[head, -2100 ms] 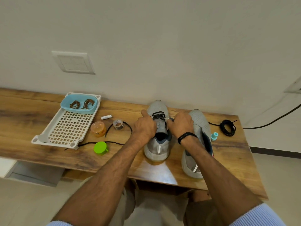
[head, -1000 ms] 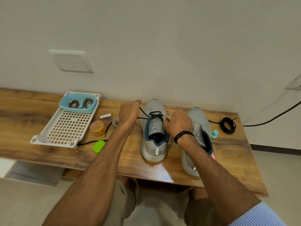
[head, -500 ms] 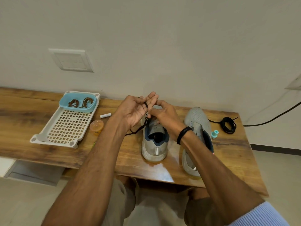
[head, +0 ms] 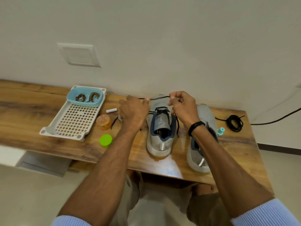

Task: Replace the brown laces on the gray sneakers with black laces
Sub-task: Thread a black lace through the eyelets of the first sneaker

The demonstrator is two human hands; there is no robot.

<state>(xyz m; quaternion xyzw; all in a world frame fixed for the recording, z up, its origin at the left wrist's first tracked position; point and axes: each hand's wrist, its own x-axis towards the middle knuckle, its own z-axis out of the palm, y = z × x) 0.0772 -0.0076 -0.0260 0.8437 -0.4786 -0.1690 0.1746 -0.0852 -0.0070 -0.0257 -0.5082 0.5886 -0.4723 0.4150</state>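
Pinching black lace point(head: 158, 97) taut between left hand point(head: 132, 111) and right hand point(head: 183, 109), half hiding right gray sneaker point(head: 206, 115) behind forearm point(head: 219, 160).

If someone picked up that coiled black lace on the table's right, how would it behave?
Probably floppy: the coiled black lace lies in loose loops. Likely very light, being thin cord. It may unravel when lifted, since an end sticks out.

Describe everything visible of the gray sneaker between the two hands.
The gray fabric sneaker stands upright on the brown wooden table, heel toward the camera. Its collar lining is dark blue, its sole pale, with a light heel strip. A thin black lace crosses its front eyelets; the left hand and right hand pinch that lace above the toe.
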